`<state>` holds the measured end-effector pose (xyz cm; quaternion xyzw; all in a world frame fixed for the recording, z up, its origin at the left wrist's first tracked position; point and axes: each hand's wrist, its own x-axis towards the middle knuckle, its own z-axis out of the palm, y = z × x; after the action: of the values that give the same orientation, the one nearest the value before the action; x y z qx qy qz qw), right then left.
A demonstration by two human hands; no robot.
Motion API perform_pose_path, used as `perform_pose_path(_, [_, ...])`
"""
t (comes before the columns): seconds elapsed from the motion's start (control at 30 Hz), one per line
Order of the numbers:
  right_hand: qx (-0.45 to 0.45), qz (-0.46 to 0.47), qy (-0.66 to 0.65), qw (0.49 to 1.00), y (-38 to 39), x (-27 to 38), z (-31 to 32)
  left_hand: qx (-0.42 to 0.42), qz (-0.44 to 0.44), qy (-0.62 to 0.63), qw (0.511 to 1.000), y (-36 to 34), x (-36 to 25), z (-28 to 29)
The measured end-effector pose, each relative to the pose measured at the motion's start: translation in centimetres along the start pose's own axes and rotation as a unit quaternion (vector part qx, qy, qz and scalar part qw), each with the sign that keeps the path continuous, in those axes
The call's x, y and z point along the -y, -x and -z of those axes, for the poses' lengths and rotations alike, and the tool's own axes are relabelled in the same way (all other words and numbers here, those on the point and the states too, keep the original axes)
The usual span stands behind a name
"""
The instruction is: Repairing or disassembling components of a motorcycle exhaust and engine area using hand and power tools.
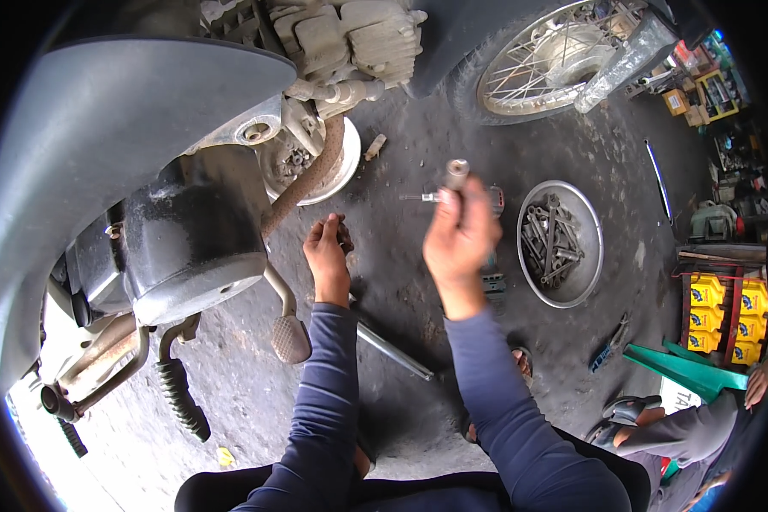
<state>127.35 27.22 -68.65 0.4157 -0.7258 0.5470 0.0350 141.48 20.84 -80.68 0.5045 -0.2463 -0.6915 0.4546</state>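
My right hand (462,243), slightly blurred, grips a short metal socket (457,171) between thumb and fingers, its round end showing. It hovers over the floor, left of a metal bowl (602,247) that holds wrenches (551,241). My left hand (325,253) is closed, with something dark at its fingertips, too hidden to name. Beside it are the rusty exhaust pipe (314,171) and the brake pedal (290,339) of a motorcycle (192,230). Just beyond sits a white basin (350,171) with small metal parts.
A spoked wheel (555,64) stands at the far side. On the floor lie a metal tube (394,350) and blue-handled pliers (608,346). To the right are a rack of yellow bottles (706,316), green panels (683,369) and a seated person's leg (683,435).
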Motion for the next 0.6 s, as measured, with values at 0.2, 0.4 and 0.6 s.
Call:
perform_pose_path(0.2, [0.177,-0.249,0.104,0.947,10.0,-8.4,-1.9,0.016,-0.024,-0.001,1.000,-0.1,0.1,-0.5])
perform_pose_path(0.4, [-0.086,0.042,-0.159,0.983,1.0,1.3,1.6,0.009,-0.008,-0.017,1.000,-0.4,0.9,0.6])
perform_pose_path(0.6, [0.207,-0.175,0.159,0.949,11.4,-11.4,-2.0,-0.015,-0.009,-0.015,1.000,-0.9,0.4,-0.7])
